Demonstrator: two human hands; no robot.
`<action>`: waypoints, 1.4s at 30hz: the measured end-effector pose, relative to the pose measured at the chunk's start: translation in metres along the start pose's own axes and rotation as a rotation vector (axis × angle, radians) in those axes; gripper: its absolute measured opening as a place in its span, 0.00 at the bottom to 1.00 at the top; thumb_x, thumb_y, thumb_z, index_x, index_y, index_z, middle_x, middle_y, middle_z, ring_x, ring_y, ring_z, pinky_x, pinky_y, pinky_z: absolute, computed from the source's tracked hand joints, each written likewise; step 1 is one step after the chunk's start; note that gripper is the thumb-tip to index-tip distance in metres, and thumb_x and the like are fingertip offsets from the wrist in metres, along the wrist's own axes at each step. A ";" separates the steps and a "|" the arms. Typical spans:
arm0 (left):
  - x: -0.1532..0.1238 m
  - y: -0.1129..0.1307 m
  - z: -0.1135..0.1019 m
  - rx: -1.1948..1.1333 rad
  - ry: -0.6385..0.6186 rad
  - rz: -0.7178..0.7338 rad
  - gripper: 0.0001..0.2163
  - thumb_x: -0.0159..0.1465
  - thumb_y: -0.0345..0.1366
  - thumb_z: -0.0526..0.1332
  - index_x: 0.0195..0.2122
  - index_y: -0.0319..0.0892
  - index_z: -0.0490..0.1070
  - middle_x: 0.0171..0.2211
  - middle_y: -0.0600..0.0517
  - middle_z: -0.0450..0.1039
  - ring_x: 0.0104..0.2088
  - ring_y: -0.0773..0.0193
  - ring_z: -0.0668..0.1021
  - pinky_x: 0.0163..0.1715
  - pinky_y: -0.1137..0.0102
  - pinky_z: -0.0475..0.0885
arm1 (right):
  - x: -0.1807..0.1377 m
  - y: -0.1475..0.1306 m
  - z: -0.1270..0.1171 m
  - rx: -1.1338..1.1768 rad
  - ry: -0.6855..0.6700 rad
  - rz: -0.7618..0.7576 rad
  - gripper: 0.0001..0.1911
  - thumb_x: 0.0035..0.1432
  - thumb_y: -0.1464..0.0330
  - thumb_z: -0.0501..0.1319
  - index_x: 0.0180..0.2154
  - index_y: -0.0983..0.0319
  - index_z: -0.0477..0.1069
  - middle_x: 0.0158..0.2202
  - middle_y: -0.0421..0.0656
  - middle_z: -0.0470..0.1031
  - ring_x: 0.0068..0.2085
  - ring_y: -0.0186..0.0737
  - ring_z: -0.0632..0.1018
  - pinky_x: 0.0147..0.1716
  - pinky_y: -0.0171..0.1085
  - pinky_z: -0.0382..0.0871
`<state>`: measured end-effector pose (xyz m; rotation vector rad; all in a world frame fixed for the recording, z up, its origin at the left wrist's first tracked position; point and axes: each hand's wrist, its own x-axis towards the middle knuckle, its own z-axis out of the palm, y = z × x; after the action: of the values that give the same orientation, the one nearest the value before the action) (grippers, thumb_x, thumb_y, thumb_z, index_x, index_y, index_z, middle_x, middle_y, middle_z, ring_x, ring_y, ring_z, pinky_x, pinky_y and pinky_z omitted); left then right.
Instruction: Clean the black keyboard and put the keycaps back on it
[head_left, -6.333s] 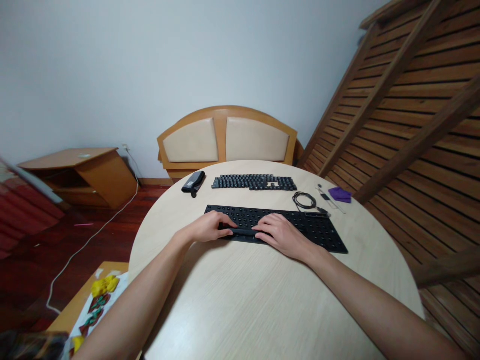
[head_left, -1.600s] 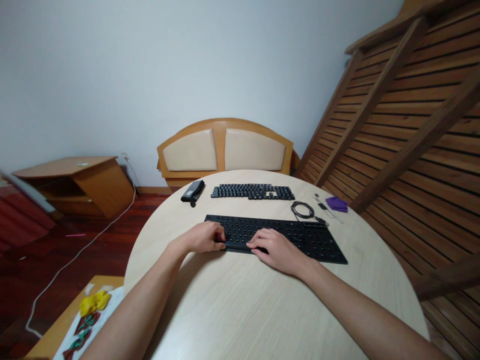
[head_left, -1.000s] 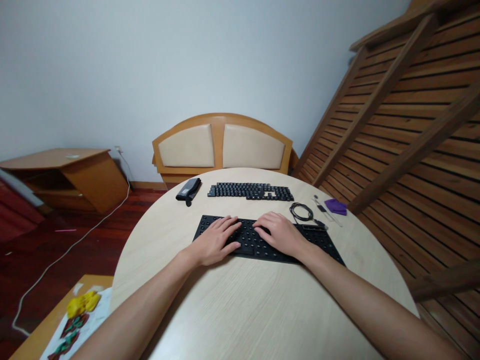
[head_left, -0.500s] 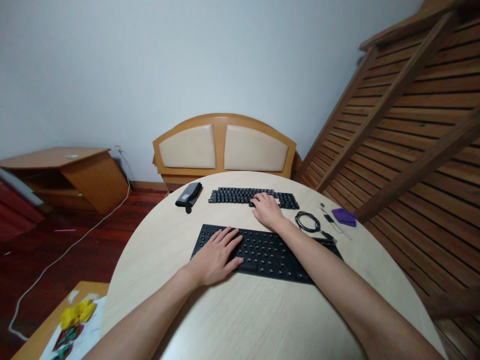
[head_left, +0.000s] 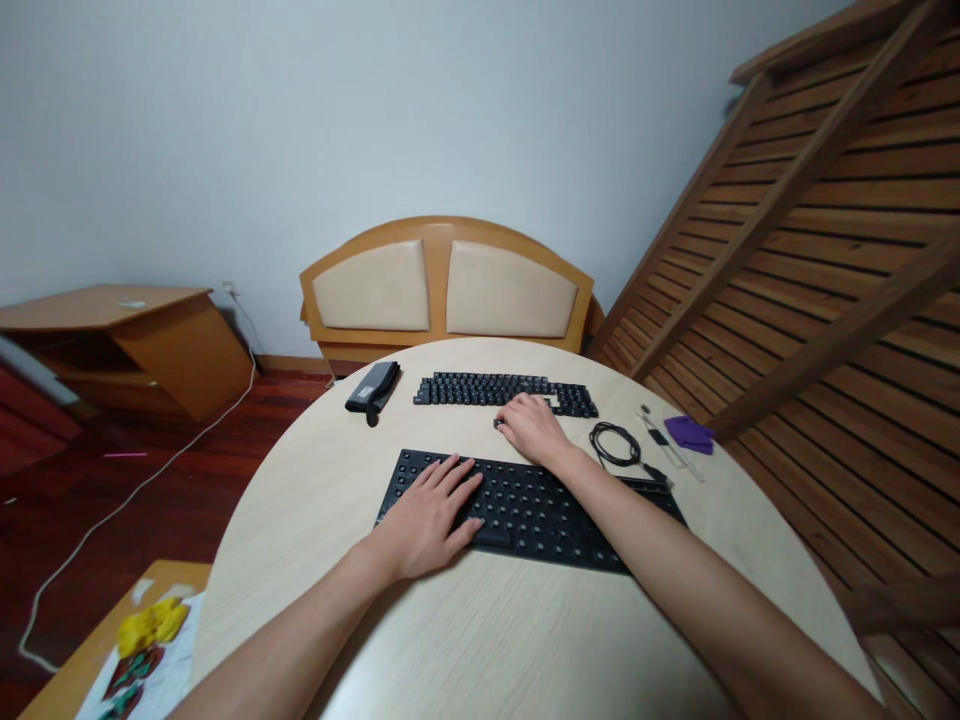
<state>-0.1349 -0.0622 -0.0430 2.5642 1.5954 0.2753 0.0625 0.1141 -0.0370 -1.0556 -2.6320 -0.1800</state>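
Looks like a room in somebody's home, probably a spare bedroom. There's a padded wooden headboard (head_left: 446,290) propped against the plain wall (head_left: 300,130), and a slatted bed base (head_left: 825,250) leaning up on the right. Dark red wood floor (head_left: 187,440), a low wooden cabinet (head_left: 127,340) in the corner, a white cable (head_left: 135,500) trailing across the floor, and a round pale table (head_left: 525,620) in the middle.

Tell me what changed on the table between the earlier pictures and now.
The right hand left the black keyboard base, reached to the laid-out keycaps and now pinches a small keycap. The left hand moved from the base's near edge to lie flat on it. Pouch, cable and purple cloth stayed.
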 end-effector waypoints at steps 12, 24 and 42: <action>0.005 0.011 -0.002 0.026 0.069 -0.017 0.25 0.70 0.41 0.53 0.66 0.38 0.63 0.70 0.42 0.57 0.71 0.47 0.58 0.69 0.53 0.56 | -0.110 -0.044 -0.050 0.545 -0.010 0.102 0.07 0.61 0.69 0.66 0.42 0.57 0.79 0.42 0.42 0.83 0.43 0.44 0.81 0.47 0.42 0.72; 0.008 0.017 0.006 0.020 0.128 0.027 0.26 0.72 0.48 0.53 0.66 0.38 0.63 0.69 0.41 0.59 0.70 0.48 0.60 0.69 0.53 0.57 | -0.137 -0.057 -0.046 0.600 0.002 0.064 0.08 0.60 0.68 0.67 0.42 0.56 0.82 0.45 0.45 0.83 0.47 0.47 0.82 0.49 0.43 0.74; 0.009 0.020 0.006 0.045 0.111 0.011 0.26 0.71 0.48 0.54 0.66 0.37 0.64 0.69 0.40 0.59 0.69 0.47 0.61 0.67 0.53 0.58 | -0.138 -0.054 -0.040 0.508 0.052 -0.115 0.07 0.62 0.69 0.67 0.42 0.58 0.81 0.41 0.43 0.84 0.46 0.44 0.82 0.56 0.47 0.69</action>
<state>-0.1122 -0.0632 -0.0440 2.6351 1.6422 0.3933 0.1295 -0.0241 -0.0437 -0.7157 -2.4895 0.4114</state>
